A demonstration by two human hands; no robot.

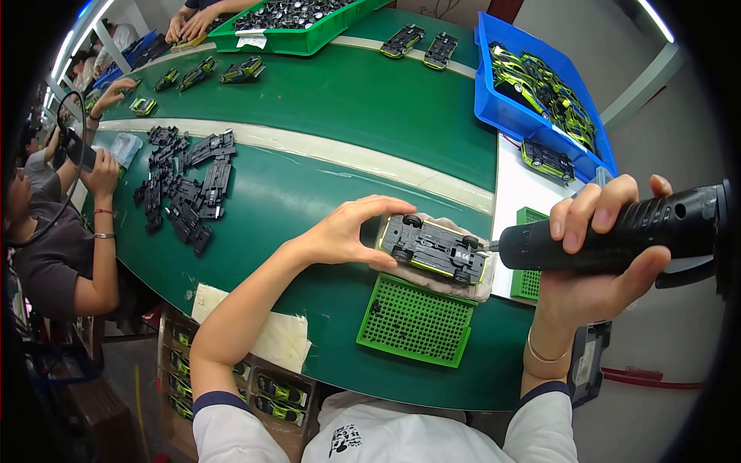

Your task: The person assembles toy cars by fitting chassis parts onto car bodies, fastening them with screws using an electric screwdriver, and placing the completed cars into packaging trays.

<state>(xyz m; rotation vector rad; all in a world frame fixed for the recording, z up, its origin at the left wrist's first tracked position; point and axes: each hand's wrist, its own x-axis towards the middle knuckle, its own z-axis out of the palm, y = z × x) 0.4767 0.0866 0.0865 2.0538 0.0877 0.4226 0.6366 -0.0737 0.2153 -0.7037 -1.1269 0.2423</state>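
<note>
A toy car [432,245] lies upside down on a pale cloth pad [485,287], its black underside up and a yellow-green edge showing. My left hand [351,231] grips its left end, fingers at the far side and thumb at the near side. In my right hand [598,231] is a black electric screwdriver [617,235], held level with fingers over the top and thumb below. Its bit points left and meets the car's right end; whether it sits in a screw I cannot tell. Just nearer than the car is a green perforated tray [417,320] of tiny holes.
Black chassis plates [185,181] are heaped left. A blue bin [482,92] of green cars stands far right, another green perforated tray [527,270] below it. A green bin [309,42] of black parts is at the back. A co-worker [65,239] works at left.
</note>
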